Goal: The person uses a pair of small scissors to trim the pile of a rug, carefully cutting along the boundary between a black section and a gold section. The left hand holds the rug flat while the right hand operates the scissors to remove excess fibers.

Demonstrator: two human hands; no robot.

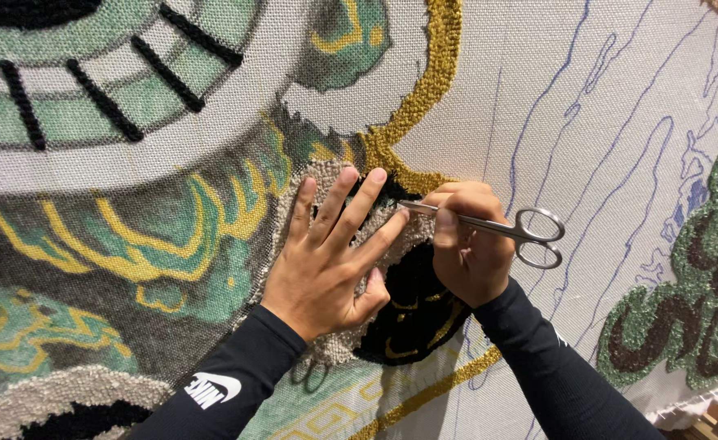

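Head view: two hands (326, 253), one scissors (497, 228).

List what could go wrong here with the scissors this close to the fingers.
1. The scissors point their tips toward the left hand pressed flat on the beige tufted patch; a slip might nick a fingertip.
2. The right hand pinches the blades rather than the loops, so control may be poor and good yarn could be snipped.

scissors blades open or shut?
Shut: the scissors show one thin closed blade line, held in the right hand.
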